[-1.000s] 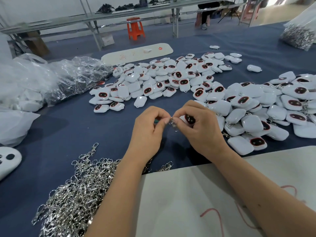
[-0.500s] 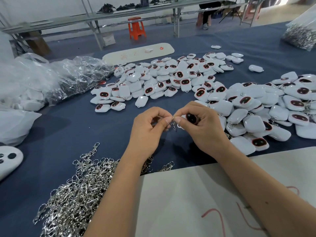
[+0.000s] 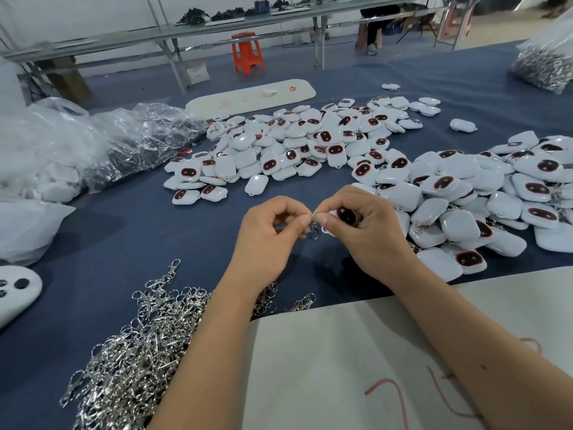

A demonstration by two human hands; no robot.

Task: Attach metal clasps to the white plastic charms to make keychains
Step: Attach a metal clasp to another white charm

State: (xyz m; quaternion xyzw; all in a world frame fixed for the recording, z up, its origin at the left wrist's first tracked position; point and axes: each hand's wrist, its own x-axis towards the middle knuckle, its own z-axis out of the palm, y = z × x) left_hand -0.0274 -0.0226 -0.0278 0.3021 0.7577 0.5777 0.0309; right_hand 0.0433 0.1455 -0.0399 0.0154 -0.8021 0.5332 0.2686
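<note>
Both hands are up over the blue surface [image 3: 108, 243], fingertips meeting. Left hand [image 3: 273, 234] pinches the top of a metal clasp [image 3: 314, 228], which hangs btwn the two. Right hand [image 3: 362, 231] grips a white charm [image 3: 345, 214], dark face up, w/ thumb and fingers curled round it. Loose clasp pile [image 3: 133, 352] lies near-left; charm heaps [image 3: 310, 141] lie beyond and to the right.

— What's behind the work area?
— A blue tabletop [image 3: 102, 243], then a grey floor [image 3: 217, 85] with an orange stool [image 3: 247, 52] on it.
— And further back?
— Long metal benches [image 3: 217, 27] against a pale wall [image 3: 93, 13] — bright light at the top right.
</note>
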